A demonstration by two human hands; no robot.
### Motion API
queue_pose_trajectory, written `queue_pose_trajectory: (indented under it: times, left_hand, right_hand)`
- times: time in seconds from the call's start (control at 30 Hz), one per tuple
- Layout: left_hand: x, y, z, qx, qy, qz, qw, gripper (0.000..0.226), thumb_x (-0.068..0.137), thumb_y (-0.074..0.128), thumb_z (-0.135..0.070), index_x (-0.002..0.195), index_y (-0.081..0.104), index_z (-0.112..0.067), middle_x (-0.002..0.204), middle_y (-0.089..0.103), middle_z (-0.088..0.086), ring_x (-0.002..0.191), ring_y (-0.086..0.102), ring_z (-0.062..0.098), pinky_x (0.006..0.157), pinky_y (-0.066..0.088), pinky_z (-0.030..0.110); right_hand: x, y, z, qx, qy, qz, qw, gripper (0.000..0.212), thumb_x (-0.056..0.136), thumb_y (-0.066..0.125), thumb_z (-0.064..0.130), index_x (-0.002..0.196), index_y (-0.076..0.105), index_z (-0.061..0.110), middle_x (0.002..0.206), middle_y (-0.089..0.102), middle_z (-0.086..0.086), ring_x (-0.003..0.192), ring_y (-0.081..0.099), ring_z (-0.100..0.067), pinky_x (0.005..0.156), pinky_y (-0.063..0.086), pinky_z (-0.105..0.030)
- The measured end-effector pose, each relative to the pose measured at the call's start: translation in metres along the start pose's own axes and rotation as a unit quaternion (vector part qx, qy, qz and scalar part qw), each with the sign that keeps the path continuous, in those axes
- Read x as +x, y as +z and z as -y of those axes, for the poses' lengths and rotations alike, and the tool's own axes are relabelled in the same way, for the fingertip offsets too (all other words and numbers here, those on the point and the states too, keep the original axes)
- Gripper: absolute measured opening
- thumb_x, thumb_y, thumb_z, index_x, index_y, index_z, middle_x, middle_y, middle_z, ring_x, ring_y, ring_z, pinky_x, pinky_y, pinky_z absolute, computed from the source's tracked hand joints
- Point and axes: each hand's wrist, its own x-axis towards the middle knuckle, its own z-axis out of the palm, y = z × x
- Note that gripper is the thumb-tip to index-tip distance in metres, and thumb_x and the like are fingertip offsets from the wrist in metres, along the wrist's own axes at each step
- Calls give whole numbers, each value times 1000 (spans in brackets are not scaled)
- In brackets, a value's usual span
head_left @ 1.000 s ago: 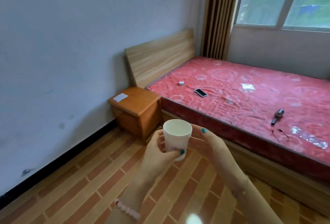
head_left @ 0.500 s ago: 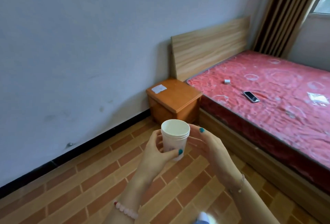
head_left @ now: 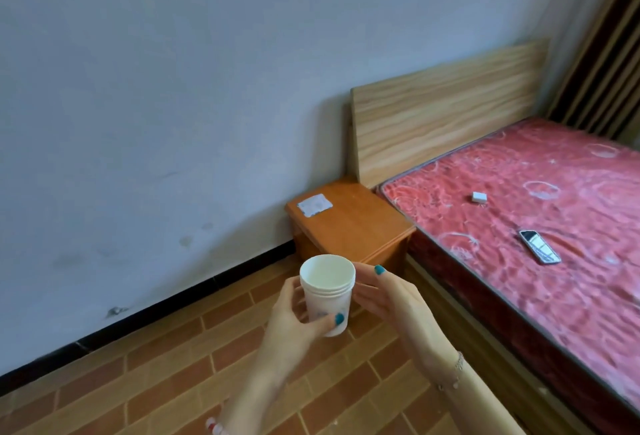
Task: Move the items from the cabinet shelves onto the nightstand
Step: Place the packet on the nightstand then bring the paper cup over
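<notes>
A stack of white paper cups (head_left: pixel 327 291) stands upright in mid-air, in the lower middle of the head view. My left hand (head_left: pixel 294 327) wraps around its left side, thumb across the front. My right hand (head_left: pixel 391 299) touches its right side with the fingertips. Just beyond the cups stands the low orange wooden nightstand (head_left: pixel 353 223) against the wall, with a white sticker (head_left: pixel 314 205) on its top. The cabinet is out of view.
A bed with a red mattress (head_left: pixel 540 226) fills the right side, with a wooden headboard (head_left: pixel 446 105) behind. A phone (head_left: pixel 539 247) and a small white box (head_left: pixel 479 197) lie on the mattress. Brick-patterned floor (head_left: pixel 173 375) runs along the grey wall on the left.
The view has swung left and come closer to the nightstand, which now sits just beyond the cups. Both hands keep the same hold on the cups.
</notes>
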Motion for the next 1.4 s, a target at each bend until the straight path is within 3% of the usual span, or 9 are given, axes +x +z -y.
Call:
queue_pose_trajectory:
  times: [0.17, 0.3, 0.4, 0.63, 0.9, 1.07, 1.23, 1.4]
  left_hand:
    - [68, 29, 3, -23, -16, 15, 1000, 57, 68, 80, -5, 112, 52, -29, 110, 64, -12, 96, 62, -2, 73, 50, 15]
    - [121, 44, 16, -13, -37, 33, 999, 63, 68, 83, -15, 119, 49, -32, 115, 62, -13, 107, 59, 5, 88, 52, 26]
    - [164, 51, 29, 6, -55, 42, 998, 72, 64, 85, -22, 125, 49, -29, 119, 63, -9, 111, 59, 12, 95, 50, 38]
    - [290, 52, 49, 32, -77, 48, 995, 90, 48, 83, -45, 129, 48, -28, 123, 61, -7, 114, 58, 14, 95, 50, 39]
    - [425, 25, 59, 23, -112, 37, 993, 78, 48, 82, -36, 119, 51, -32, 118, 62, -7, 110, 58, 12, 93, 51, 38]
    - [475, 14, 75, 13, -143, 7, 990, 62, 61, 84, -15, 107, 49, -37, 115, 62, -9, 109, 59, 13, 93, 51, 38]
    - [510, 14, 113, 26, -180, -45, 982, 64, 65, 84, -17, 116, 48, -34, 118, 60, -10, 114, 55, 14, 96, 49, 40]
    - [540, 26, 145, 33, -222, -109, 968, 65, 69, 82, -22, 124, 48, -30, 122, 58, -8, 114, 54, 14, 96, 49, 42]
  right_hand:
    - [59, -41, -1, -3, 27, -8, 1000, 47, 89, 33, 47, 117, 64, 25, 118, 65, 8, 112, 59, -11, 103, 42, -37]
    - [99, -66, -16, -2, 46, -27, 999, 43, 93, 34, 46, 119, 63, 27, 121, 64, 7, 114, 58, -13, 104, 40, -41]
    - [132, -81, -27, 25, 65, -53, 996, 37, 101, 32, 32, 118, 63, 23, 119, 65, 5, 112, 59, -15, 101, 43, -40]
    - [246, -111, -53, 32, 123, -102, 987, 35, 101, 32, 27, 116, 64, 24, 118, 66, 7, 109, 61, -12, 100, 43, -38]
    - [388, -117, -63, 29, 179, -117, 976, 34, 101, 33, 27, 109, 66, 25, 113, 67, 7, 104, 63, -12, 94, 48, -33]
    - [452, -113, -84, 39, 215, -111, 970, 32, 100, 35, 28, 109, 66, 24, 112, 67, 6, 104, 63, -13, 94, 48, -33]
    - [501, -116, -123, 40, 259, -86, 961, 30, 99, 37, 31, 107, 65, 24, 114, 66, 4, 106, 61, -15, 98, 47, -37]
    - [540, -129, -161, 42, 282, -59, 957, 29, 98, 38, 32, 108, 63, 21, 114, 65, 4, 105, 62, -13, 91, 50, -29]
